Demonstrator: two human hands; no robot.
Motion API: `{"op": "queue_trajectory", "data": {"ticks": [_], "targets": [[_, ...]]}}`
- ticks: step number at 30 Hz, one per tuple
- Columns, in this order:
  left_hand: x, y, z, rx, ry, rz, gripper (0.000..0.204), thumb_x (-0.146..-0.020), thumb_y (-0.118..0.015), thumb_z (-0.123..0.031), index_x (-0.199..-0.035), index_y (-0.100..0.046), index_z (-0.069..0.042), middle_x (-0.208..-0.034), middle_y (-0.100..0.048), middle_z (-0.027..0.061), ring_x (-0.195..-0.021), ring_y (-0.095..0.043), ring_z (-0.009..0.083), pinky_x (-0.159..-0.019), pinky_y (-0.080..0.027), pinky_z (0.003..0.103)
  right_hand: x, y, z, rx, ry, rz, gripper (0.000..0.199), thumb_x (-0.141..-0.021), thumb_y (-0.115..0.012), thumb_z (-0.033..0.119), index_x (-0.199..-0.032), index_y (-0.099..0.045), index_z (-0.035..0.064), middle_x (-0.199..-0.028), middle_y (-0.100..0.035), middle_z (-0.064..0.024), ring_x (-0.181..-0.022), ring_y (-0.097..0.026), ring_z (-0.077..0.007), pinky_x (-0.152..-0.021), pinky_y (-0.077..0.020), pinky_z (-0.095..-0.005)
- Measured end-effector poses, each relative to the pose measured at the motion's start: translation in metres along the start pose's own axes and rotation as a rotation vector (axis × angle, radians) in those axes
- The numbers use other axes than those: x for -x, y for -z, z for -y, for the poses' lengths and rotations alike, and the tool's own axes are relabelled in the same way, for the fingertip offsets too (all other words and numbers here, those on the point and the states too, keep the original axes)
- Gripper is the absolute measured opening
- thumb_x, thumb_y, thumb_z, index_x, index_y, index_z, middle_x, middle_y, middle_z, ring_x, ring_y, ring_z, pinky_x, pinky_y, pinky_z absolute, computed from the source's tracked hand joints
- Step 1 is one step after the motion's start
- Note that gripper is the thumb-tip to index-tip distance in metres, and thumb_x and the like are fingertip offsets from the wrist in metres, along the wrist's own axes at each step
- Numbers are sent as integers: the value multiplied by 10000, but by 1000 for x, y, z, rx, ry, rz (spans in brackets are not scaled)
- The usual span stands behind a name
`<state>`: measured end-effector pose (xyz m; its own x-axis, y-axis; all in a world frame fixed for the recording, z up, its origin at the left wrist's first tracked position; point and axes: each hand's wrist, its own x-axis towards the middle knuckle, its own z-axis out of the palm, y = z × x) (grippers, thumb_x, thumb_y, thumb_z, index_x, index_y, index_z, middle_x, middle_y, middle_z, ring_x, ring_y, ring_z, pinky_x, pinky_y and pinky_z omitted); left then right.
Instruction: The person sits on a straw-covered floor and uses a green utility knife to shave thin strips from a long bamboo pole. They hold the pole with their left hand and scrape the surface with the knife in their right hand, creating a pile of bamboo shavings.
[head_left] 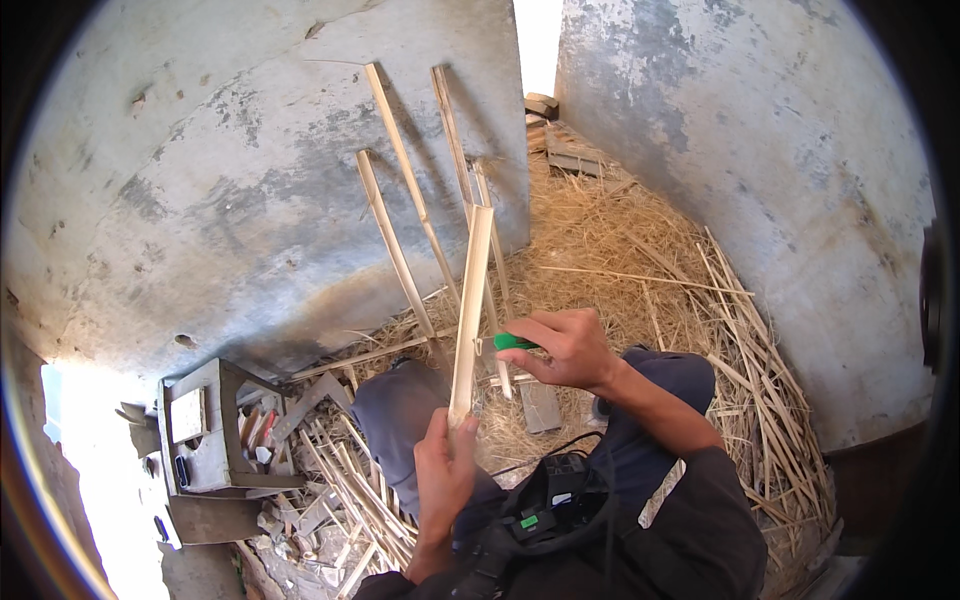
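Observation:
My left hand (444, 470) grips the lower end of a long split bamboo strip (470, 300) and holds it upright, tilted slightly away from me. My right hand (560, 348) holds a small tool with a green handle (512, 342) against the strip's right edge at about mid-height. The tool's blade is hidden behind the strip and my fingers. My knees in dark trousers sit just below both hands.
Three more bamboo strips (400, 190) lean on the grey concrete wall (200, 180) ahead. Straw and shavings (640, 270) cover the ground to the right. A small wooden stool-like frame (205, 430) and cut bamboo pieces (350, 490) lie at lower left.

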<state>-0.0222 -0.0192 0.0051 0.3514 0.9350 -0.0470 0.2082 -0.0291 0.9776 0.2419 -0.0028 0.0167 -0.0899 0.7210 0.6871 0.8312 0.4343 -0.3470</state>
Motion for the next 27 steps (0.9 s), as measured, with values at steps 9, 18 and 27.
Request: {"op": "queue_trajectory", "data": {"ticks": [9, 18, 27], "targets": [[2, 0, -2, -58, -10, -23, 225, -1088, -679, -181, -997, -615, 14, -597, -442, 3, -596, -378, 42, -520, -316, 309, -2, 2, -2, 21, 22, -35, 328, -931, -849, 423, -1046, -807, 119, -776, -723, -16, -595, -702, -200, -525, -546, -343], [11, -3, -3, -95, 2, 52, 254, -1085, -682, -195, -1008, -582, 26, -654, -585, 121, -591, -513, 132, -556, -428, 366, -4, 6, -29, -24, -82, -193, 340, -982, -815, 392, -1047, -818, 59, -874, -793, -105, -651, -746, -232, -566, -569, -341], [19, -2, 2, -197, 28, 154, 275, -1085, -688, -240, -1090, -603, 21, -723, -636, 240, -603, -647, 384, -593, -485, 416, -5, 22, -71, 112, -248, -218, 373, -1054, -734, 414, -1124, -823, 58, -770, -760, -70, -547, -631, -179, -506, -478, -332]]}}
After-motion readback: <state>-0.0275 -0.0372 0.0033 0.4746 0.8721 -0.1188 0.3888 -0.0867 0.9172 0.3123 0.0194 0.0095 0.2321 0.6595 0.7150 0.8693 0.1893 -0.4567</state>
